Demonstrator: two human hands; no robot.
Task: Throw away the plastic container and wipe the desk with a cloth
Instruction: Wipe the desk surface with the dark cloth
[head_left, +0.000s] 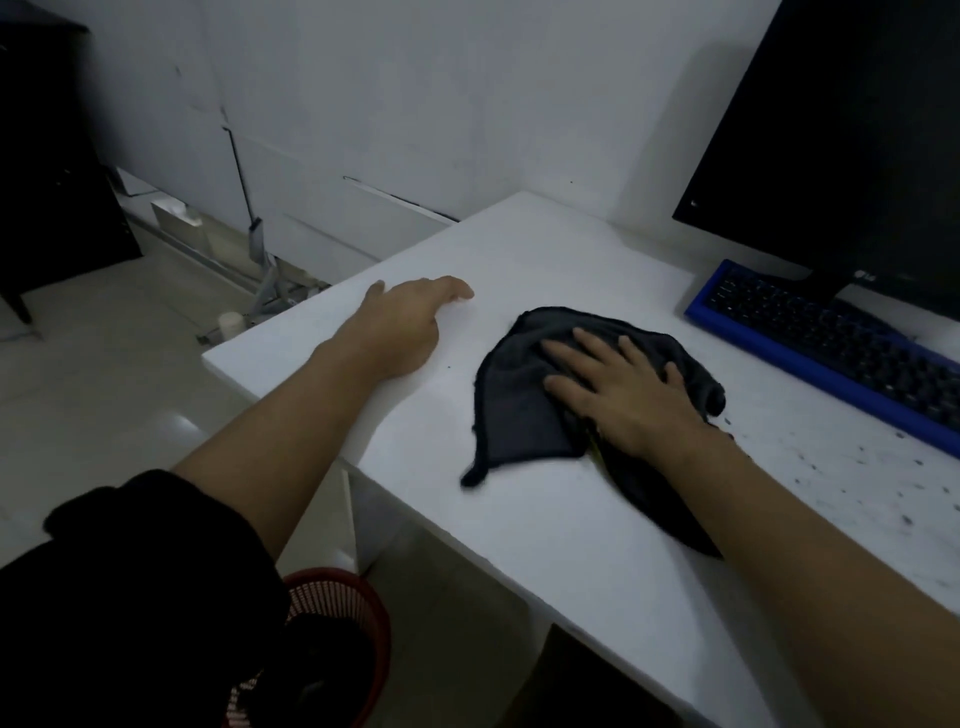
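A dark grey cloth (519, 395) lies spread and rumpled on the white desk (571, 545). My right hand (618, 389) presses flat on the cloth with its fingers straight and spread. My left hand (400, 322) rests on the desk near its left edge, holding nothing, fingers stretched toward the wall. No plastic container is in sight. Dark specks and smears mark the desk (857, 467) to the right of the cloth.
A blue-framed keyboard (831, 343) and a black monitor (841, 145) stand at the right. A red mesh bin (353, 618) sits on the floor under the desk's left corner. A dark cabinet (47, 156) stands far left by the wall.
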